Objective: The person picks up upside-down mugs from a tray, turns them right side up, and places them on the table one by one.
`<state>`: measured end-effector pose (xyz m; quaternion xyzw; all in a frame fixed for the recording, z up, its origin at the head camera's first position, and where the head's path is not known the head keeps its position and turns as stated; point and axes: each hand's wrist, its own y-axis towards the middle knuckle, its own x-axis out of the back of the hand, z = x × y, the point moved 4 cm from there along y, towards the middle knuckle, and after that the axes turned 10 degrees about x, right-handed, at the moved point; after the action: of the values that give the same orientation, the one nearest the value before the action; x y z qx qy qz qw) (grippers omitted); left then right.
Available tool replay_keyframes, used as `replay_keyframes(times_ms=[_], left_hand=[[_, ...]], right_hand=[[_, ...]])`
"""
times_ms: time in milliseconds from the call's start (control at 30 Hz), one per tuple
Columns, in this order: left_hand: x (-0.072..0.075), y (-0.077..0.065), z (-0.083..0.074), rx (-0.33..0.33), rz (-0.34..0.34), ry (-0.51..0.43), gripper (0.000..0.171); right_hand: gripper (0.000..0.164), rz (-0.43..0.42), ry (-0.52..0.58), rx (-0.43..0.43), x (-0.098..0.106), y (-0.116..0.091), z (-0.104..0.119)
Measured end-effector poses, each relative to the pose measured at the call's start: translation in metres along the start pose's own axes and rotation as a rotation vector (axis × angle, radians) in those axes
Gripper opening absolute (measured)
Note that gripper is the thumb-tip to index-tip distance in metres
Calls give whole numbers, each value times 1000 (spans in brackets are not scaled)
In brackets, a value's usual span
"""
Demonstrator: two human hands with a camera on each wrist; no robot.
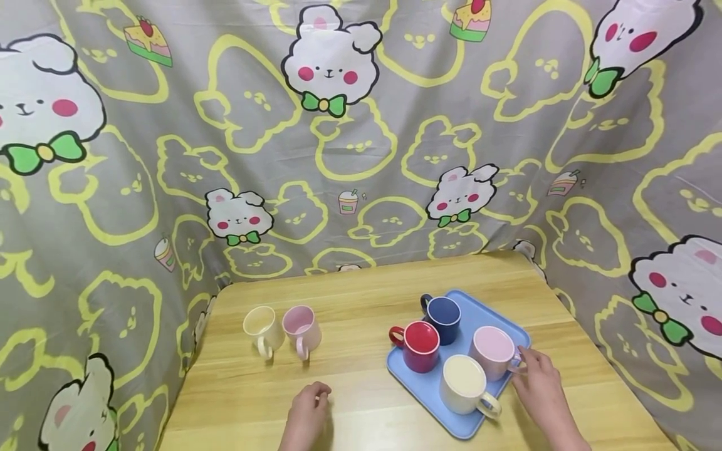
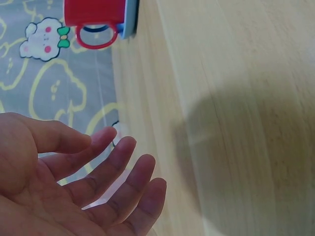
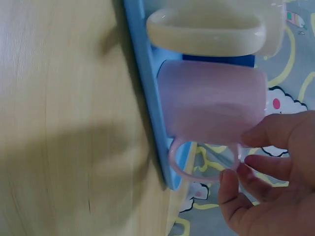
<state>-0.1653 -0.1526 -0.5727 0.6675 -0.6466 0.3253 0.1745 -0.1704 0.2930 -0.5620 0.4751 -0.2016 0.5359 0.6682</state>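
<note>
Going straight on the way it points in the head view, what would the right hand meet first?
Probably the pink mug on the blue tray; the right hand points at it, with its fingers at the handle, though depth leaves any gap to the mug's wall unclear.

Readable text: none in any view.
Grey cloth curtain with yellow outlined animals [image 1: 395, 169]: no legible word or number.
Pink-and-white printed drink cup at the curtain's centre [image 1: 348, 203]: green patch on its front, tiny marks beside it, too small to read.
Pink-and-white printed drink cup on the curtain's right side [image 1: 563, 183]: tiny marks beside it, likewise unreadable.
Pale pink cylindrical mug on the tray [image 1: 493, 352]: nothing legible.
Light blue rectangular tray [image 1: 425, 386]: nothing legible.
</note>
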Motion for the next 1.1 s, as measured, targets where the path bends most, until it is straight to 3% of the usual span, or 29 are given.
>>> replay_keyframes(times_ms=[333,567,667,933,1000,1100], left_hand=[[-3,3,-2,-12,23,-9,15],[-7,3,-5,-51,37,-16,14],[-10,3,-6,-81,37,-13,14],[-20,5,-18,-129,7,-5,13],[-22,5,-25,-147,8,-22,13],[-26,7,-38,-173,63,-110,14]], right_hand=[[27,-63,-12,-38,-4,-2,-6],[12,-3,-43,-26,-4,-9,-10],[11,-76,-90,15,-2,-11,-10],[14,-411,-134,135,23,5,3],[10,-457,-105,91,30,13,9],[14,-438,62,-88,36,27,20]])
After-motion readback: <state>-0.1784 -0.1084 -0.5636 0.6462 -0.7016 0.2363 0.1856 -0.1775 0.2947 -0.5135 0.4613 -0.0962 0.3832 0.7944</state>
